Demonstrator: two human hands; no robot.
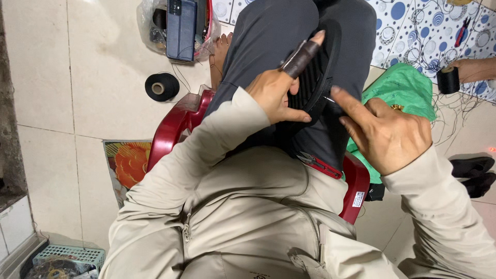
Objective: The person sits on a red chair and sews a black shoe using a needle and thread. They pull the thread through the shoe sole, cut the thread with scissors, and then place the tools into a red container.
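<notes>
I sit on a red plastic chair (pixel 178 121) with a black ribbed shoe upper (pixel 316 82) on my lap. My left hand (pixel 276 93) holds it by its left edge, thumb pressed on the fabric; the index finger wears a dark brown leather guard (pixel 302 58) and points up. My right hand (pixel 382 129) pinches a thin metal needle (pixel 328 99) at the piece's right edge, index finger stretched along it. A gold ring sits on that hand.
Red-handled snips (pixel 321 164) lie on my lap. A black thread spool (pixel 161 87) stands on the tile floor at left, near a plastic bag holding a dark phone-like box (pixel 181 28). Green cloth (pixel 403 88) lies right. Another person's hand holds a black spool (pixel 448 80).
</notes>
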